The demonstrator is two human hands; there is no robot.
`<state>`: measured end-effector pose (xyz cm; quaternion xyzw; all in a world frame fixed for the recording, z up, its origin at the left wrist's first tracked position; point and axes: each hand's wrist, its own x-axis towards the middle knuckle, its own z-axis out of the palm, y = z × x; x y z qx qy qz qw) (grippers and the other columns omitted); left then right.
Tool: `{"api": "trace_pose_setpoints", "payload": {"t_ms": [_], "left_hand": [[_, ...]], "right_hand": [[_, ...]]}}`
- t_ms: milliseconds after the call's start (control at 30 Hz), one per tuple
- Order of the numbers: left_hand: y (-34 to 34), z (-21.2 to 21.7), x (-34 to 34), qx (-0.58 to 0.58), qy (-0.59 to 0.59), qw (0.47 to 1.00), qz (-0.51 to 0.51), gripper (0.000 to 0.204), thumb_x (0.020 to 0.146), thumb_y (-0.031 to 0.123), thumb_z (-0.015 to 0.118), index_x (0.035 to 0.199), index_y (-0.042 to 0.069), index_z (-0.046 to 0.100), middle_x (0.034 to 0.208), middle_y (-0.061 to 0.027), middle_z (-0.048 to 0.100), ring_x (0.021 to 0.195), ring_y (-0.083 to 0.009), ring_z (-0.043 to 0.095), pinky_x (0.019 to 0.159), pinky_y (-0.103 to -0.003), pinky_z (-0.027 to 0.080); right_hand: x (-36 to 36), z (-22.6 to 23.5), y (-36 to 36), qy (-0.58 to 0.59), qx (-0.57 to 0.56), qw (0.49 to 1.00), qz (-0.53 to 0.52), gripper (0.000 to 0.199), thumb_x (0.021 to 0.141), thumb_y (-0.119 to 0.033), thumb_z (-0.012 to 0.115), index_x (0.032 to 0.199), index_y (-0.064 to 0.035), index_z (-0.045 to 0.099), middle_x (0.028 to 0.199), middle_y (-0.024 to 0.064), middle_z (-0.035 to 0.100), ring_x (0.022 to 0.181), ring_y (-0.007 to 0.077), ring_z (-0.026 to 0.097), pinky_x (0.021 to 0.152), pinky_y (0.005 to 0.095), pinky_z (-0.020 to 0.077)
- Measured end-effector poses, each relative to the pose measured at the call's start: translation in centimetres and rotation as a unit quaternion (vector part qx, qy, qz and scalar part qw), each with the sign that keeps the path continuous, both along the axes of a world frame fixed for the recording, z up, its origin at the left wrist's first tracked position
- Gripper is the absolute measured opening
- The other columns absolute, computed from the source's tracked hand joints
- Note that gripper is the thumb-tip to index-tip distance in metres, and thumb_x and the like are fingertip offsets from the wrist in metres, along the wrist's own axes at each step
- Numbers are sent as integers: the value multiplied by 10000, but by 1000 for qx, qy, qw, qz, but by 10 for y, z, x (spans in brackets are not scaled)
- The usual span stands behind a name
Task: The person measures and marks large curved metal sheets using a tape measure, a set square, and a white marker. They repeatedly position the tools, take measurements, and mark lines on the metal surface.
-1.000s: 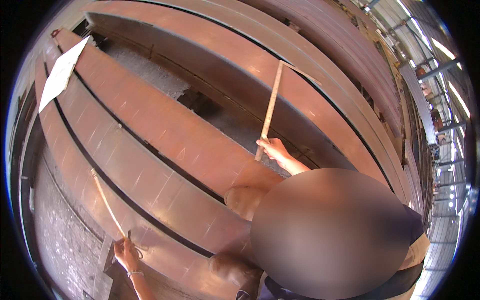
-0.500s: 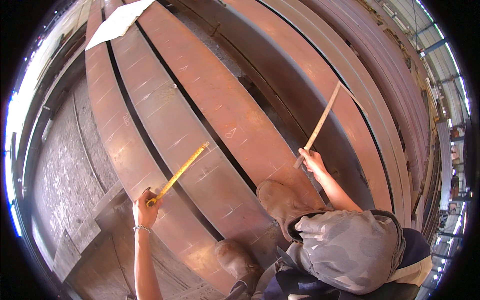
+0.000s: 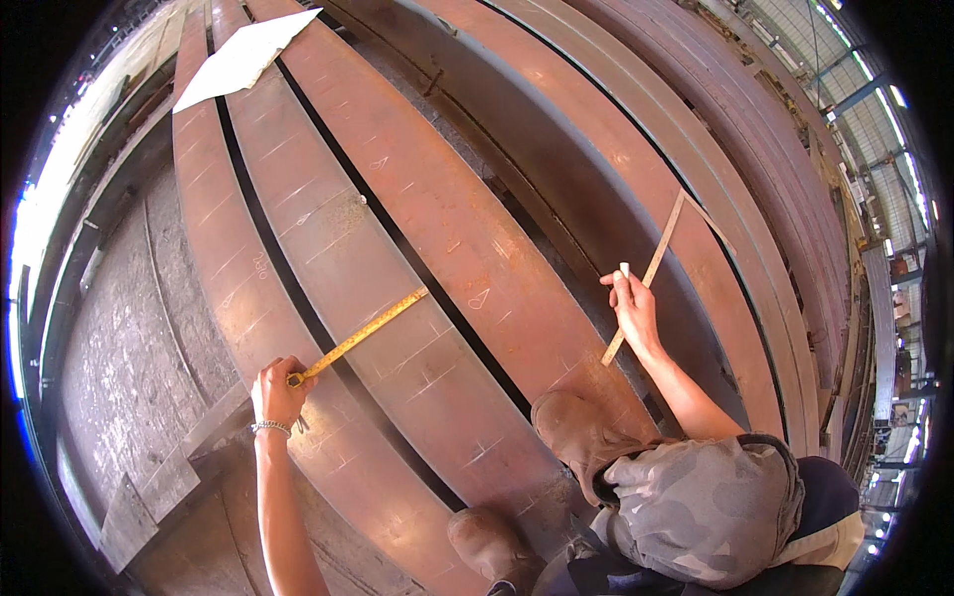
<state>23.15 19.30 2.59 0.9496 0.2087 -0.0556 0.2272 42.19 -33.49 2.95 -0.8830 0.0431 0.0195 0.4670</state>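
Note:
My left hand (image 3: 281,391) is closed around the near end of a yellow tape measure (image 3: 363,333), at the outer edge of the left steel beam. Its blade stretches across the gap onto the middle beam (image 3: 298,189). A short white piece of chalk (image 3: 624,269) is pinched upright in my right hand (image 3: 634,310). Behind that hand, an L-shaped metal square (image 3: 664,236) rests across the reddish beams; the hand hides part of its long arm, and I cannot tell whether they touch. White chalk ticks and small outlined shapes mark the beams.
My boots (image 3: 586,422) stand on the beams, with dark gaps between them. A white sheet (image 3: 243,62) lies across the far left beams. More long steel beams (image 3: 735,129) run along the right. A grey steel surface (image 3: 129,288) lies lower on the left.
My right hand has let go of the square's end and now holds up the chalk. The tape blade has swung slightly flatter as my left hand turned. The view has shifted a little.

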Motion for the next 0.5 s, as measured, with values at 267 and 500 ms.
{"api": "trace_pose_setpoints", "payload": {"t_ms": [267, 500], "left_hand": [[-4, 4, 19, 6, 15, 1000, -17, 189, 754, 197, 850, 887, 93, 764, 899, -84, 715, 829, -292, 707, 768, -407, 553], [2, 4, 18, -8, 32, 999, -29, 187, 767, 226, 839, 895, 102, 782, 903, -73, 705, 838, -286, 695, 778, -409, 544]], "right_hand": [[0, 7, 38, 54, 8, 997, 46, 296, 1084, -288, 484, 1086, -28, 625, 636, -13, 501, 580, 75, 461, 537, 285, 367], [-2, 0, 43, 73, 22, 996, 52, 257, 1079, -245, 494, 1089, -38, 646, 632, -33, 490, 575, 48, 446, 524, 260, 346]]}}
